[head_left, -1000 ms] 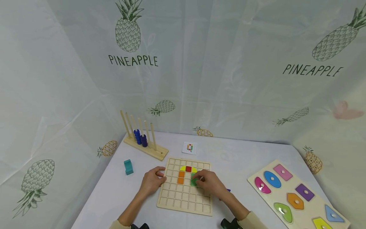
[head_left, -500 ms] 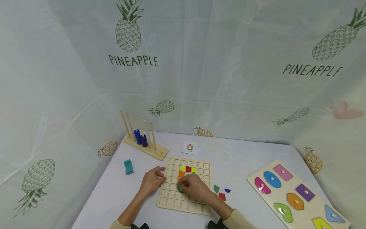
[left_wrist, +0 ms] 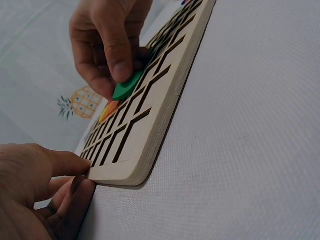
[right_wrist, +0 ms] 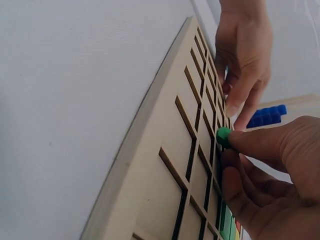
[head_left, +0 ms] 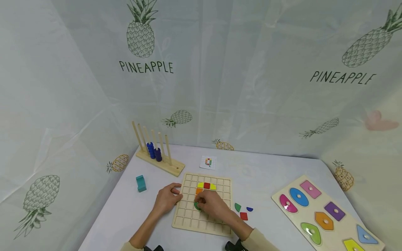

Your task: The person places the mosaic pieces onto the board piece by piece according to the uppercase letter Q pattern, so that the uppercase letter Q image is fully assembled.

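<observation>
A wooden grid board lies on the table, with yellow pieces at either side of a red square and an orange piece below. My right hand pinches a green curved piece between thumb and fingers, low over the grid's left-centre cells; the right wrist view shows this green piece at the thumb tip. Fingers of my left hand hold the board's left edge, seen also in the left wrist view, thumb and fingers at the rim. My right hand covers part of the grid.
Right of the board lie a green piece, a blue half-round and a red square. A pattern card lies behind. Peg stand and teal block are left; a shape puzzle board is right.
My right hand has moved left and slightly toward the front from the green pieces on the grid, uncovering the loose pieces beside the board. My left hand stays at the edge.
</observation>
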A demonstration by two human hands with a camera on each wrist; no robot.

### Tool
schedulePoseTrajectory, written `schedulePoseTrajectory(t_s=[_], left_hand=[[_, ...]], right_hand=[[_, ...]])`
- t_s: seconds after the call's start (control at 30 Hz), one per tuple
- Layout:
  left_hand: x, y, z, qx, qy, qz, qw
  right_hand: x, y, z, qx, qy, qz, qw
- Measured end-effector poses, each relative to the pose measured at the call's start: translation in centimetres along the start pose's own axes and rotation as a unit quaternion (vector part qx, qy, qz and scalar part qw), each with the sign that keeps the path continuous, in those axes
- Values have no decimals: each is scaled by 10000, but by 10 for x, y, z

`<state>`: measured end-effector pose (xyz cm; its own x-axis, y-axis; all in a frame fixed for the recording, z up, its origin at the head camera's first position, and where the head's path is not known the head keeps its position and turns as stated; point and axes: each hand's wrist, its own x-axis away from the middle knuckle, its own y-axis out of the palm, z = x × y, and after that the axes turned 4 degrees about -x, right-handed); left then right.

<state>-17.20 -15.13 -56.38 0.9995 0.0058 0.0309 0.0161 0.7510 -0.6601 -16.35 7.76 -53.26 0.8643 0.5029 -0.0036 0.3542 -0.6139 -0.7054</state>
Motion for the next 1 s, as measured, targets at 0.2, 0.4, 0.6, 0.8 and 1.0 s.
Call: schedulePoseTrajectory(t_s=[0.2,0.4,0.6,0.8,1.0], left_hand=[[-1,0,-1,-6,-16,15,10000],[-1,1,-1,-62,-24,13,10000],[-1,0,-1,-87,18,5,10000],[-1,0,0,-99,6,41,9999],[-1,0,0,-80,28,37,10000]], right_hand=[[0,1,0,235,74,60,9997],[0,3,-1,192,172,35,9997],[0,3,-3,255,211,34,9994],[1,2,-2,295,295,35,9991],[2,1,2,317,239,51,9992]])
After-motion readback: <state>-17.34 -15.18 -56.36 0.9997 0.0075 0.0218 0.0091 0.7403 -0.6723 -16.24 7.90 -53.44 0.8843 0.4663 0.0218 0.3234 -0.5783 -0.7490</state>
